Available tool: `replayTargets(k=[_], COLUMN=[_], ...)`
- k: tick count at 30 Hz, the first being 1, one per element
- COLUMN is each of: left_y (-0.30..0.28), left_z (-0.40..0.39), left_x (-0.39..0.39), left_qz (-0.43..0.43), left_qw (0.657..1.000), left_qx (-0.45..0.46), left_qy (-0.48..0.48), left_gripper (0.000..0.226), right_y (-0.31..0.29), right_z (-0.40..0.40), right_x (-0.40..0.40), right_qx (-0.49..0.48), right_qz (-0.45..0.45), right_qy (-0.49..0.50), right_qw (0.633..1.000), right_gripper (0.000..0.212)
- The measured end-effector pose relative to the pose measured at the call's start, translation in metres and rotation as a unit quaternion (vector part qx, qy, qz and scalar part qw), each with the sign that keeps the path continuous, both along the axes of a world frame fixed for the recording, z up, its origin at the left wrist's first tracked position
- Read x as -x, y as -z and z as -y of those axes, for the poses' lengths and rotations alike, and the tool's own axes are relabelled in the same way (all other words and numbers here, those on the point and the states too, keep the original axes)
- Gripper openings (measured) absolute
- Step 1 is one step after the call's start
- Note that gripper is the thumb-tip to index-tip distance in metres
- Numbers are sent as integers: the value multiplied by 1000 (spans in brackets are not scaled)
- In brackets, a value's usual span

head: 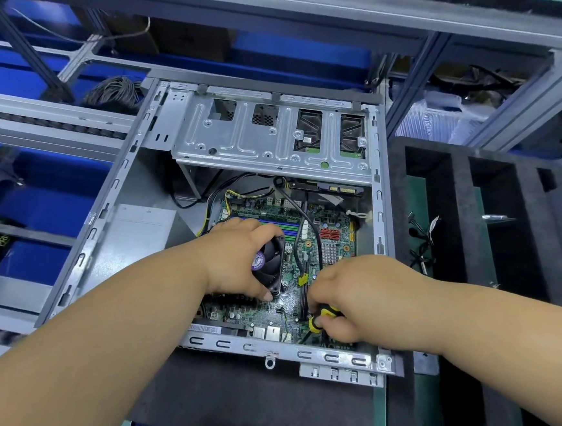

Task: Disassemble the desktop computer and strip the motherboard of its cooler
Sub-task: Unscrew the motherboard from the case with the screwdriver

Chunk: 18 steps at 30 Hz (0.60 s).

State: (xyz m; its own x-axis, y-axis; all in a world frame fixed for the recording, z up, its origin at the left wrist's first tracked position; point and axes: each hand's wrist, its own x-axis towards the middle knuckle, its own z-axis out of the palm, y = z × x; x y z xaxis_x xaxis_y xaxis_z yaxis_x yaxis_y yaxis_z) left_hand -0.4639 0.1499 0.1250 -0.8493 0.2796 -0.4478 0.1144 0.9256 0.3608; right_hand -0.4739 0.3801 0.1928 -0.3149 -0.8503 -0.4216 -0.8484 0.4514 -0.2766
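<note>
Left hand [239, 259] clasped over cooler [270, 264], steadying it at board centre. Right hand [353, 294] gripping screwdriver [320, 320] at cooler's 4 o'clock, tip angled down onto motherboard [329, 242], probably loosening a screw. Board seated in case [124, 245], below drive cage [267, 136] at 12 o'clock.

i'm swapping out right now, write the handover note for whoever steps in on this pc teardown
Left hand: grips the black cooler fan with purple hub label, still on the green motherboard.
Right hand: holds the yellow-and-black-handled screwdriver, tip down near the board's front edge.
Done: grey steel case lies open, side panel off.
Left: free the cooler, unplug the black cable with yellow connector, lift the board out.
</note>
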Motion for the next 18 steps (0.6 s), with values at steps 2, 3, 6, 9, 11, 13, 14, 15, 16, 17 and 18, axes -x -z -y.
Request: replayTargets(k=[2, 3, 6, 9, 11, 13, 14, 15, 16, 17, 18], left_y=[0, 0, 2, 2, 2, 2, 2, 2, 2, 2, 2], left_z=[0, 0, 1, 1, 2, 1, 1, 1, 1, 1, 1], left_x=[0, 0, 0, 1, 2, 2, 2, 2, 2, 2, 2], left_qz=[-1, -2, -4, -1, 1, 1, 0, 1, 1, -1, -2], left_qw=[1000, 1000, 1000, 1000, 1000, 1000, 1000, 1000, 1000, 1000, 1000], left_qx=[4, 5, 1, -4, -4, -2, -1, -1, 0, 2, 3], left_qy=[2, 3, 3, 2, 2, 4, 5, 5, 5, 6, 7], left_gripper=[101, 100, 99, 100, 101, 101, 101, 100, 100, 100, 99], right_y=[1, 2, 6, 2, 0, 0, -1, -1, -2, -2, -3], right_z=[0, 0, 0, 2, 5, 8, 10, 11, 12, 13, 14], right_x=[0, -1, -6, -10, -9, -7, -6, -4, -2, -1, -1], right_qx=[-2, -3, -13, -27, -38, -50, -58, -66, -74, -80, -82], right_qz=[-8, -21, -79, -93, -76, -41, -22, -6, 6, 11, 12], right_qy=[-5, -12, -41, -49, -38, -28, -26, -27, -32, -39, -48], right_qw=[1000, 1000, 996, 994, 996, 997, 998, 997, 997, 996, 995], right_gripper=[32, 33, 39, 45, 47, 40, 36, 34, 33, 33, 31])
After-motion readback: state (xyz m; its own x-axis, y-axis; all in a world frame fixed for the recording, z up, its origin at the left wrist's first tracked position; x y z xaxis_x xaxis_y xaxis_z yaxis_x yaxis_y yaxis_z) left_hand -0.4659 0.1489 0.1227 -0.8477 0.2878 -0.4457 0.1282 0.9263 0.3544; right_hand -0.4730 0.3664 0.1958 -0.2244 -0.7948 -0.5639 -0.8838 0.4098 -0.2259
